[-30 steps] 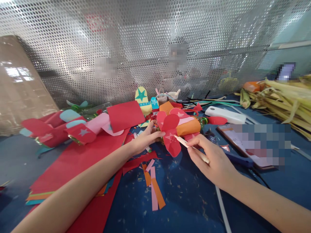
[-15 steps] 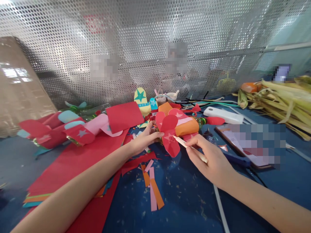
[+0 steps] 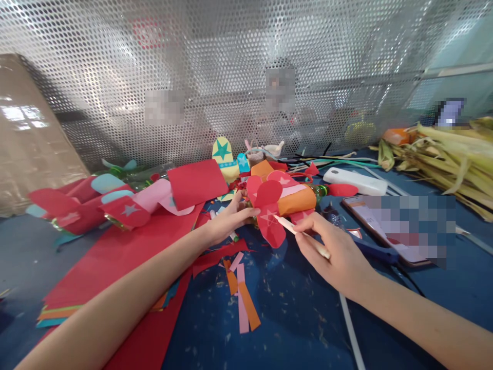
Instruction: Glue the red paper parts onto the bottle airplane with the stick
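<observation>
A plastic bottle craft (image 3: 298, 200), wrapped in orange and pink paper with red paper wings, lies on the blue table. My left hand (image 3: 233, 218) grips its near left end, fingers partly hidden behind the red paper. On the lowest red wing (image 3: 271, 231) shows the thin outline of a star. My right hand (image 3: 337, 252) is closed around a white pen (image 3: 287, 225), whose tip touches the wing at the star's right side. A green bottle neck with a red paper piece (image 3: 342, 190) sticks out on the craft's right.
Red paper sheets (image 3: 127, 257) are stacked at the left, below more paper-covered bottles (image 3: 127, 210). Pink and orange strips (image 3: 242, 303) lie in front. To the right are a phone (image 3: 370, 221), a white glue gun-like object (image 3: 354, 181) and dried husks (image 3: 447, 164). Perforated metal (image 3: 231, 67) stands behind.
Almost nothing differs. The pen tip stays on the red wing, and the view has shifted very slightly.
</observation>
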`<act>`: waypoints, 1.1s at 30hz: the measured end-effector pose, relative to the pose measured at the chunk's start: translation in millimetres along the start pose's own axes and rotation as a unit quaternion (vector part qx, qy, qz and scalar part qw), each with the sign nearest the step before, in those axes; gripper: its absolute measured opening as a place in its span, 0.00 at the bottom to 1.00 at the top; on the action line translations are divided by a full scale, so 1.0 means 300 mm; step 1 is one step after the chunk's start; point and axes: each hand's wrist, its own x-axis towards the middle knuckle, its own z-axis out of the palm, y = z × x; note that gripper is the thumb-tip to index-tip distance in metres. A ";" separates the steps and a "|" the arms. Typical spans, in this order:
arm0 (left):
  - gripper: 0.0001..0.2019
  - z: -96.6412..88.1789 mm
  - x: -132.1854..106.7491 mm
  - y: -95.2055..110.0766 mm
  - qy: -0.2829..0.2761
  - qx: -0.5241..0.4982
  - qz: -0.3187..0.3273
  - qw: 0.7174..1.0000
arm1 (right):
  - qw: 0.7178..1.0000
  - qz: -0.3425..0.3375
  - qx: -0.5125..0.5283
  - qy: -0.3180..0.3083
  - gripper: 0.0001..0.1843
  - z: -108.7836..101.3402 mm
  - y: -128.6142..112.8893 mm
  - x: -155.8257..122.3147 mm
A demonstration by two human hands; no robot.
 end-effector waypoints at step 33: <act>0.27 -0.006 0.005 -0.007 -0.003 0.000 -0.001 1.000 | 1.000 -0.008 -0.008 0.007 0.05 -0.001 0.006 -0.002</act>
